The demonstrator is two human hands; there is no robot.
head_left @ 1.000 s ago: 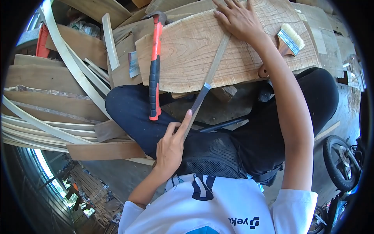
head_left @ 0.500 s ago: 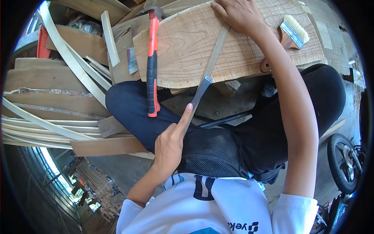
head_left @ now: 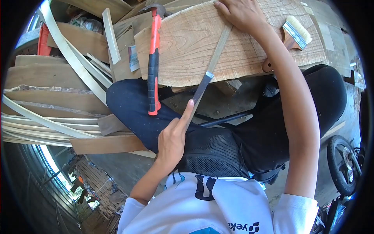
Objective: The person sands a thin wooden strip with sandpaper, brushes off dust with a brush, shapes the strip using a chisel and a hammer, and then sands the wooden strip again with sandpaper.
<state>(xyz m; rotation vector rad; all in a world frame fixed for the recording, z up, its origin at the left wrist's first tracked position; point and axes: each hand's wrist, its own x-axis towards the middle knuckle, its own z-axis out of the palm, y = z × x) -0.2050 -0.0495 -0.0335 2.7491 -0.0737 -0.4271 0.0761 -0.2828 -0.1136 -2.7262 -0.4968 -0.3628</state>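
My left hand (head_left: 171, 142) is closed around the lower part of a dark flat chisel blade (head_left: 202, 86) with a shiny tip, its index finger stretched along the metal. The blade lies on a narrow wooden strip (head_left: 219, 48) that slants up across a broad wooden board (head_left: 183, 50). My right hand (head_left: 243, 15) rests flat on the board at the strip's upper end, fingers partly cut off by the frame top. A brush (head_left: 297, 33) with pale bristles lies beside my right forearm. To the left, a red and black hammer (head_left: 153, 62) overlaps the board's edge and my thigh.
Long bent wooden strips (head_left: 66, 50) and stacked planks (head_left: 50, 78) fill the left side. A small packet (head_left: 133, 58) lies left of the hammer. At the right stands a motorbike wheel (head_left: 343, 163). My legs are bent on both sides of the board's near edge.
My left hand and the chisel blade have shifted slightly up and right along the strip, so the shiny tip now lies over the board's near edge. My right hand has hardly moved.
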